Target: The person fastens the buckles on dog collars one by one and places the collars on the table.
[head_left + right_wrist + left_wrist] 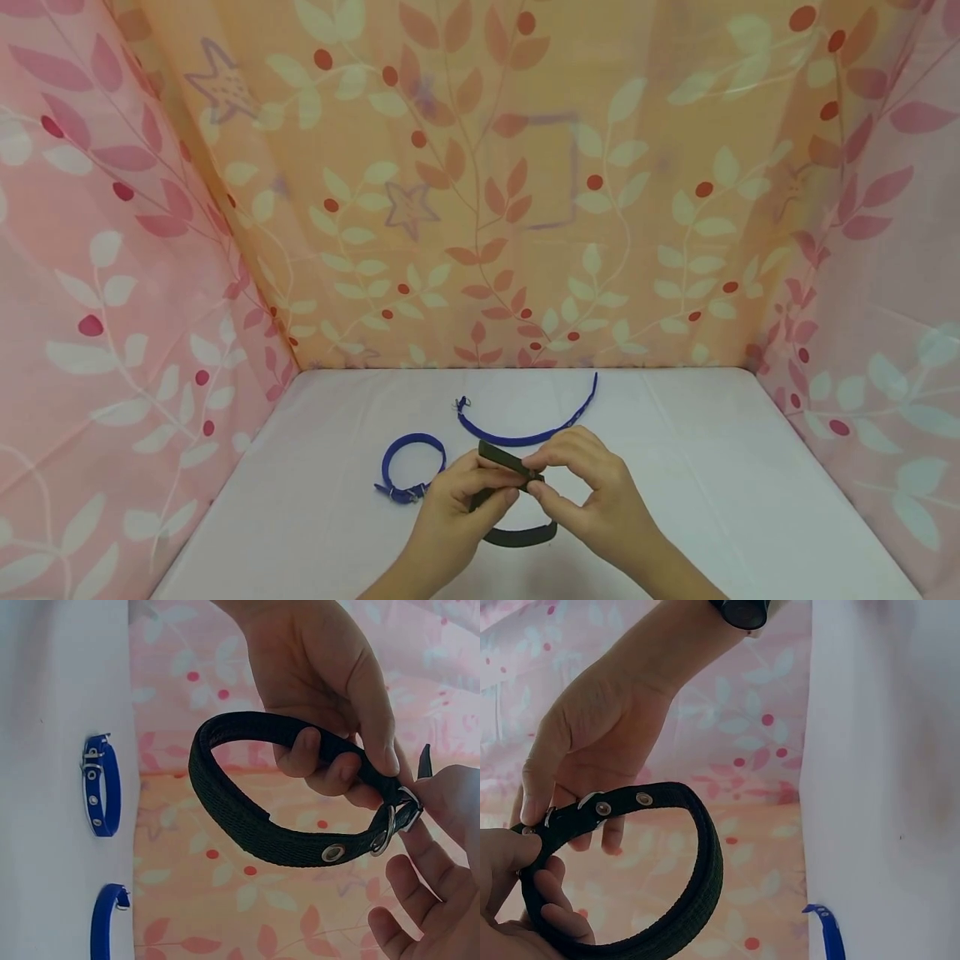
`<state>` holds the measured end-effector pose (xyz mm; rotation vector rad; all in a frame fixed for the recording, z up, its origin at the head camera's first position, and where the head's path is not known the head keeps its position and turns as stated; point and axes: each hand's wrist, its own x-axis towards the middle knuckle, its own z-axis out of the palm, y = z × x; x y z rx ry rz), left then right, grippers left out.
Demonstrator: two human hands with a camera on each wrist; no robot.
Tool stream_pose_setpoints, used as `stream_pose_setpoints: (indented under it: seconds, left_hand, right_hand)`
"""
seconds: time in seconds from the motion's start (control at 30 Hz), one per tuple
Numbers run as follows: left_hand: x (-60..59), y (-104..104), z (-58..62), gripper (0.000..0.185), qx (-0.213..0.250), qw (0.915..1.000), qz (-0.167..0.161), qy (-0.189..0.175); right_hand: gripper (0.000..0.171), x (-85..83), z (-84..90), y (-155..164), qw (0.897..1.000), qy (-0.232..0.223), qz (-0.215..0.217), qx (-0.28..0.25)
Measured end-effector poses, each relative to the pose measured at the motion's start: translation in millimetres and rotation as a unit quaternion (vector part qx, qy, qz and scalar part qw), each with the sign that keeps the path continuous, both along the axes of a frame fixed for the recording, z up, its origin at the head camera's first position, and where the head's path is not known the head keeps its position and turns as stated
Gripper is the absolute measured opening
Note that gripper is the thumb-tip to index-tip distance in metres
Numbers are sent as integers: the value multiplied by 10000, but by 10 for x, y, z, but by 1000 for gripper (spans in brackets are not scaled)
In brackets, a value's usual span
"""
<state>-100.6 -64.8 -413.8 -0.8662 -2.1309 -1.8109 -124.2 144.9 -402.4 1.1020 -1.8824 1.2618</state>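
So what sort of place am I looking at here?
Likely a staged tabletop booth, not a lived-in room: a white-covered table walled on three sides by leaf-print cloth, with only collars on it, two blue, one black collar in both hands.

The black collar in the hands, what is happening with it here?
A person holds a black collar above the white table with both hands. The left hand grips the strap, and the right hand pinches it at the metal buckle. A closed blue collar and an open blue collar lie behind on the table.
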Motion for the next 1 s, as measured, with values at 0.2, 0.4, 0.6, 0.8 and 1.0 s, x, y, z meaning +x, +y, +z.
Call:
stream_pose_setpoints:
  seconds: [0.2,0.4,0.6,0.8,1.0]
  left_hand:
    - [0,-3,1,15,124,9994,-137,-302]
    - [2,0,-6,16,146,9992,-149,-345]
    - [4,-3,14,15,120,9984,-127,-531]
    - [4,-13,64,24,297,9909,38,-1314]
    - [9,-11,53,35,227,9895,140,-1422]
  right_hand:
    - [43,2,8,7,9998,-195,-45,83]
    - [40,11,-18,8,9995,-279,-44,117]
    - [40,9,-9,12,9997,-171,-126,129]
    - [36,37,18,17,9986,-287,-304,314]
    - [38,40,21,14,9984,-154,-350,413]
